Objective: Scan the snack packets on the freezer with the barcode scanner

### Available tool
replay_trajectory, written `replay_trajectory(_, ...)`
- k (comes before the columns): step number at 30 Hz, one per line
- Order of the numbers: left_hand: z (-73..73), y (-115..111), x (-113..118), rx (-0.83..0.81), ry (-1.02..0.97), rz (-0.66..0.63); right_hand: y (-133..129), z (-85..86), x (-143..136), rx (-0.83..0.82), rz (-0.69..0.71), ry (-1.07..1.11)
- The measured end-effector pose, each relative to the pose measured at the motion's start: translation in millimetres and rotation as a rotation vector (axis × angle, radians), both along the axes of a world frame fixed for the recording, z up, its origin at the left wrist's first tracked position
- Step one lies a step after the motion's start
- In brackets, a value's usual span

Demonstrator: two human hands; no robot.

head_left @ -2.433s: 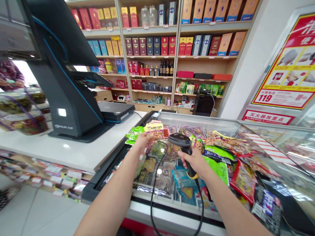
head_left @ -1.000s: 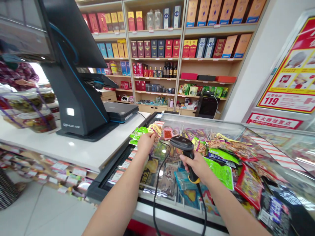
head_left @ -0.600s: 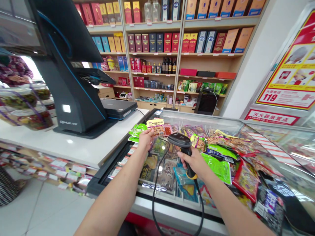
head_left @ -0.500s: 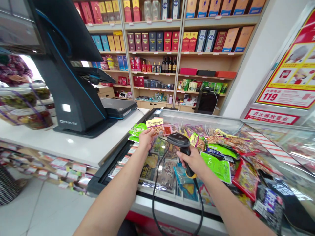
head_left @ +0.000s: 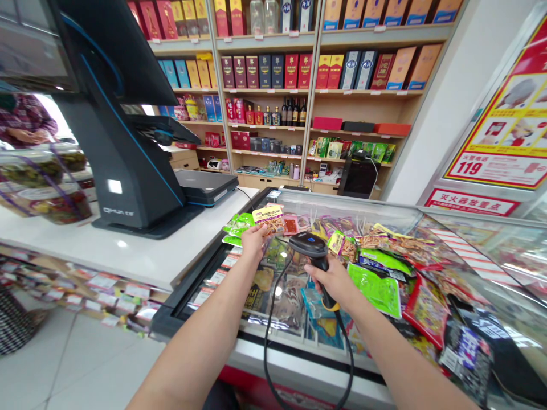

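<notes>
My left hand grips a snack packet with a yellow top and a clear window over brown food. It is held above the glass top of the chest freezer, beside some green packets. My right hand is wrapped round the handle of a black barcode scanner, whose head points left toward the packet. From the scanner's base a black cable loops down over the freezer's front edge. Close to my right hand lies a bright green packet.
Several snack packets are piled on the right of the freezer, with a red one among them. A checkout terminal and plastic tubs stand on the white counter. Behind are shelves of boxes. A person's hands show at far left.
The scanner head has shifted very slightly left and down. The packet in my left hand has barely moved, tilting a little.
</notes>
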State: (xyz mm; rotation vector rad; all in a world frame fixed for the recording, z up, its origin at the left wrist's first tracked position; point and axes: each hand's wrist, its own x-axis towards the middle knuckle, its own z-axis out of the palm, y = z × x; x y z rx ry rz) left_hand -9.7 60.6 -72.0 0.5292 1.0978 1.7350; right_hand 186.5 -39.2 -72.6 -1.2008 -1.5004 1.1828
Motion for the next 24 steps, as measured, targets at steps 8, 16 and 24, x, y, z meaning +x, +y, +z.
replay_trajectory(8, -5.0, 3, -2, -0.002, 0.049, 0.003, -1, 0.7, 0, -0.021, -0.011, 0.038)
replay_trajectory(16, -10.4, 5, 1, 0.027, 0.073, -0.042, 0, 5.2, 1, -0.029, -0.020, 0.070)
replay_trajectory(24, 7.4, 5, 44, 0.095, 0.038, -0.175, -3, 31.7, 33, -0.025, -0.088, 0.125)
